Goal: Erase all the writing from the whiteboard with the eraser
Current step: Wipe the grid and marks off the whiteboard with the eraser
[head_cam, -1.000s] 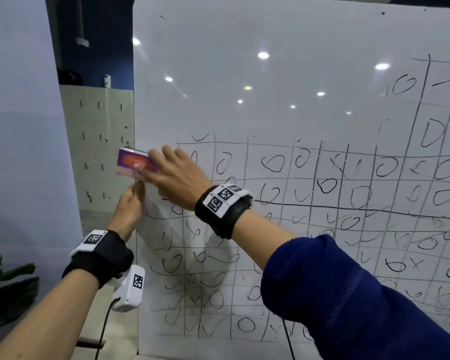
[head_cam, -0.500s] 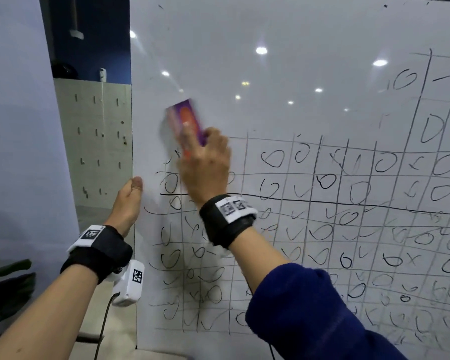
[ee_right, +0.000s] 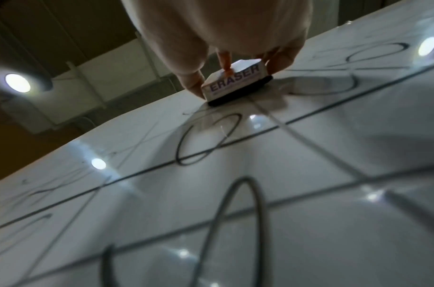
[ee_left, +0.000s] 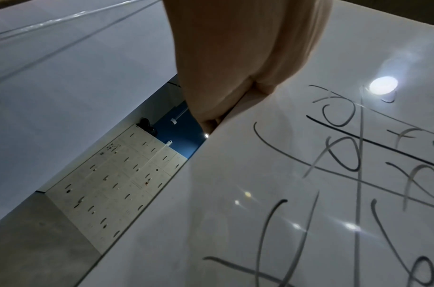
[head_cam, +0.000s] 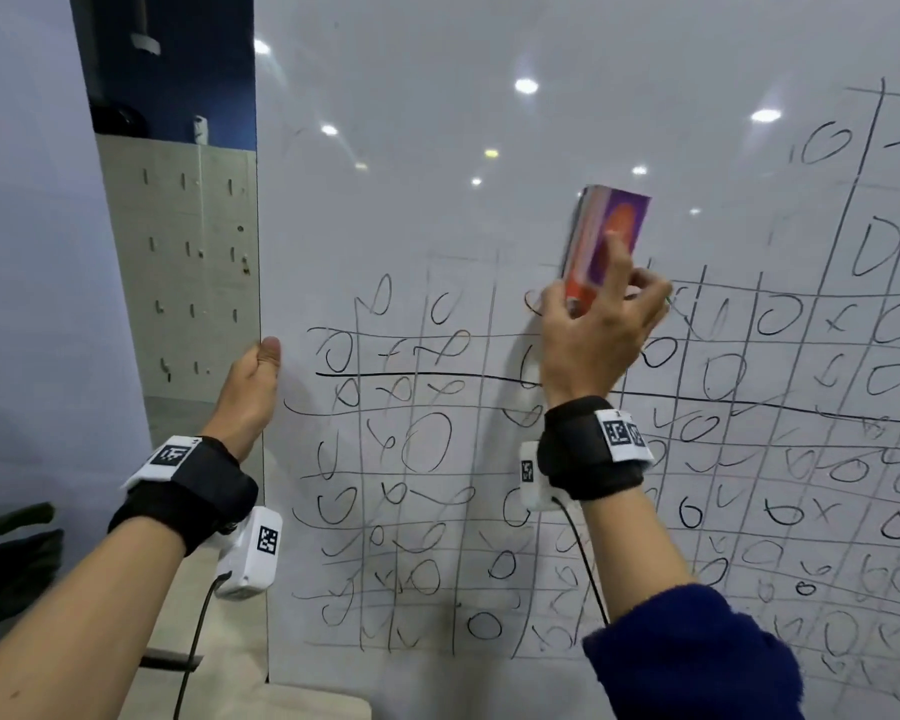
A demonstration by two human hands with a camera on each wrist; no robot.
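Observation:
The whiteboard (head_cam: 411, 148) fills most of the head view, its lower half covered by a hand-drawn grid with circles, ticks and crosses (head_cam: 427, 444). My right hand (head_cam: 598, 330) grips a purple-and-orange eraser (head_cam: 606, 241), upright and pressed flat on the board at the grid's top row. In the right wrist view the eraser (ee_right: 235, 81) shows its word ERASER and its dark felt on the board (ee_right: 235, 194). My left hand (head_cam: 248, 392) holds the board's left edge, thumb on the front face; the left wrist view shows the hand (ee_left: 235, 68) clamped over the edge of the board (ee_left: 260, 194).
Left of the board stands a pale panel (head_cam: 22, 252), and behind it white lockers (head_cam: 178, 262) against a blue wall. Dark plant leaves (head_cam: 11, 553) show at the lower left. Ceiling lights reflect on the board's upper part.
My right hand has swept the eraser rightward along the top of the grid, from the board's left edge to near its middle, turning it upright; top-row marks are fainter. The left hand keeps its hold.

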